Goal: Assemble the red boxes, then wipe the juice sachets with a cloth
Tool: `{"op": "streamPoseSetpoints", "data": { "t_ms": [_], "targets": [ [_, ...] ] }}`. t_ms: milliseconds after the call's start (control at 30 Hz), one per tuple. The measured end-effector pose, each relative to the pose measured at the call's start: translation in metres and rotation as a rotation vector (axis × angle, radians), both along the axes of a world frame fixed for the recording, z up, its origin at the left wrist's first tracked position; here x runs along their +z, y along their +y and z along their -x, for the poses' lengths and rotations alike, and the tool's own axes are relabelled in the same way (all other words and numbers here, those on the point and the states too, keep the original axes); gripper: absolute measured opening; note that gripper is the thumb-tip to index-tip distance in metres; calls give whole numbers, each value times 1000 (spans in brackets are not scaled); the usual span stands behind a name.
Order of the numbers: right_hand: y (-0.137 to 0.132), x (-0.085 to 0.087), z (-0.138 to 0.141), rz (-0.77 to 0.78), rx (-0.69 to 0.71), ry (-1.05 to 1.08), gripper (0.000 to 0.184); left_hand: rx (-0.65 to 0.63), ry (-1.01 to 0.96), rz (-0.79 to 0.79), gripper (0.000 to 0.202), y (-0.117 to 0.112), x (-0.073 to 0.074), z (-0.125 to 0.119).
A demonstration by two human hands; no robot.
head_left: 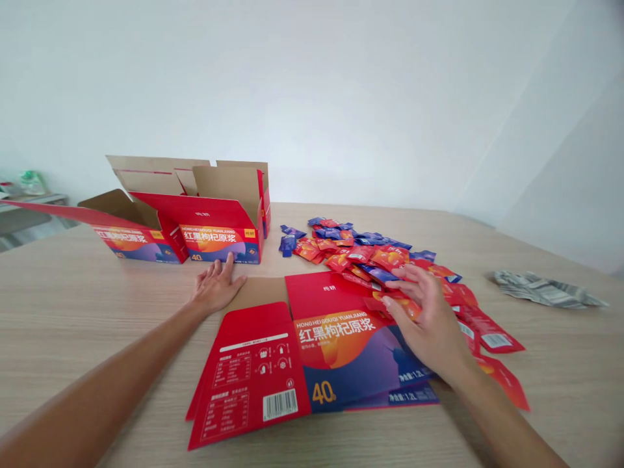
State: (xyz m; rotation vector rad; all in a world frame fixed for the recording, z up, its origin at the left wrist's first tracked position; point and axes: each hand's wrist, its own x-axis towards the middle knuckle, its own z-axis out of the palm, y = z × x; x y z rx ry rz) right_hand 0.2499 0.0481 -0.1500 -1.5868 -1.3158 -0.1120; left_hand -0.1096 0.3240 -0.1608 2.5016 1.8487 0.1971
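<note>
Flat cartons (336, 374), six o'clock in my view: I judge light, stiff, slick card; best taken by opposite edges. They lie at four o'clock from my left hand (214, 290), eight from my right hand (428, 315). Left: fingers spread, holding nothing. Right: loosely parted, nothing visibly held. Sachets (359, 253), right hand's eleven: soft, probably slippery.

Hands (217, 290) toward either side of flattened red cartons (331, 364) — sachet heap (359, 253) beyond, open boxes (219, 214) back left
</note>
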Motion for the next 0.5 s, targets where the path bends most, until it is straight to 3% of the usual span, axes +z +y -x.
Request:
{"op": "streamPoseSetpoints", "data": {
  "t_ms": [200, 333, 400, 500],
  "targets": [
    [1, -4, 2, 30, 23, -4, 58, -15, -26, 39, 90, 6, 4, -6],
    [-1, -5, 0, 34, -2, 13, 60, -15, -293, -54, 71, 6, 8, 6],
    [-2, -5, -1, 21, -18, 21, 61, 183, -504, -202, 65, 9, 10, 22],
    [-3, -6, 0, 5, -27, 24, 61, 541, -708, -306, 82, 23, 9, 53]
  ]
}}
